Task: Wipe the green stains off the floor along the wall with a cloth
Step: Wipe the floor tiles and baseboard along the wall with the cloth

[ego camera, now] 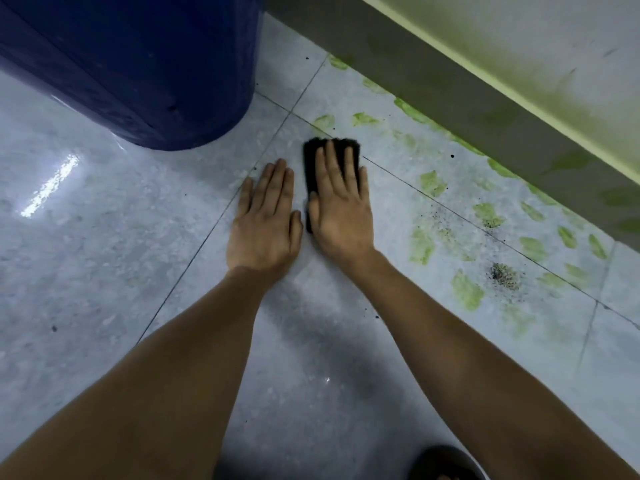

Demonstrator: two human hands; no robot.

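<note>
My right hand (341, 206) lies flat on a small black cloth (311, 157), pressing it to the pale tiled floor (104, 271); the cloth shows past my fingertips and beside my thumb. My left hand (265, 220) rests flat on the bare floor just left of it, fingers together, holding nothing. Several green stains (465, 289) dot the tiles to the right, and more green stains run along the grey skirting of the wall (485, 109). Two green patches (363, 118) sit just beyond the cloth. Dark gritty specks (502, 273) lie among the stains.
A large dark blue barrel (156, 64) stands on the floor at the upper left, close behind my left hand. The wall above the skirting is tinted green. A dark sandal (446, 462) shows at the bottom edge. Light glares off the wet tiles at the left.
</note>
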